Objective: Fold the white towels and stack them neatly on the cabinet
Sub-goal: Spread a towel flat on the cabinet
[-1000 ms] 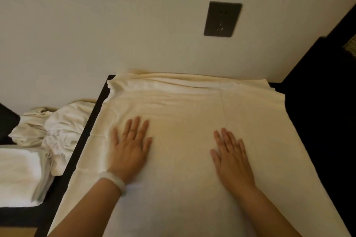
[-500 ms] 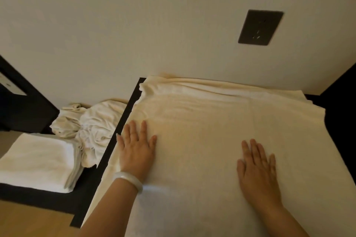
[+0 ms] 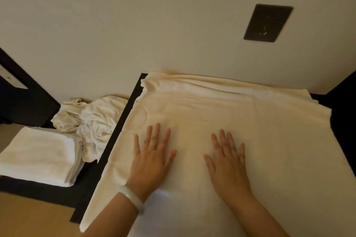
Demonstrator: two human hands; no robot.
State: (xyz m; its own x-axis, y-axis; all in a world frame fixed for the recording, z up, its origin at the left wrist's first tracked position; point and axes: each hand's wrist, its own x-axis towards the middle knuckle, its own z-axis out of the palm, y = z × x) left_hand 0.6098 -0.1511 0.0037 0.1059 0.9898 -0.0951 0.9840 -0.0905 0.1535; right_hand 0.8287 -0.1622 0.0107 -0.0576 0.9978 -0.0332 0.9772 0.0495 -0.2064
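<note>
A large white towel (image 3: 269,140) lies spread over the dark cabinet top (image 3: 133,100), its far edge bunched against the wall. My left hand (image 3: 152,156), with a pale bangle on the wrist, presses flat on the towel's left part, fingers straight. My right hand (image 3: 229,161) lies flat on the towel's middle, fingers straight too. On a lower dark surface to the left sits a neatly folded white towel (image 3: 38,156). Behind it lies a crumpled heap of white towels (image 3: 92,123).
A beige wall rises right behind the cabinet, with a dark socket plate (image 3: 267,23) on it. Dark furniture (image 3: 23,102) stands at the far left. Wooden floor (image 3: 34,219) shows at the bottom left. A dark panel (image 3: 344,90) borders the cabinet on the right.
Both hands have stayed flat on the towel and slid closer together, the right one moving left. The view has swung left, showing more of the folded towel and the heap.
</note>
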